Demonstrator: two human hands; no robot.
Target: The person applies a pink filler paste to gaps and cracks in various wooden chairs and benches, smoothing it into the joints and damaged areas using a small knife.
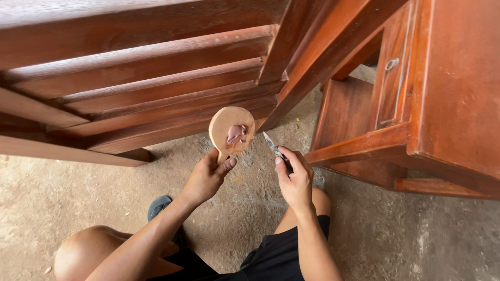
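— Wood-coloured and pale, what was the round piece that we held, and where did it sit?

— We held a flat wooden paddle point(232, 131) with a rounded head and a short handle. It stood upright in front of the slatted wooden frame point(135, 78), just below the frame's lowest slats. A dab of pinkish putty point(236, 133) lay on the face of the paddle, near the middle of the head.

— How were the fingers of our left hand point(207, 177) set?

— They were curled closed around the paddle's handle from below. The thumb pointed up and to the right, pressed along the handle just under the head.

— And our right hand point(296, 179)?

— It was closed on a small putty knife point(273, 146). The fingers wrapped the grip and the thumb lay along its near side. The thin blade pointed up and to the left, toward the paddle, with its tip just beside the paddle's right edge. We could not tell whether the tip touched the paddle.

— What else stood relative to the paddle?

— To its right stood a reddish-brown wooden cabinet point(448, 88) with a small drawer point(393, 73) carrying a metal ring pull point(391, 64). Below the paddle lay the bare concrete floor point(62, 192). Our knees and black shorts point(281, 255) were lower still, and a grey sandal point(158, 206) lay below and left of the paddle.
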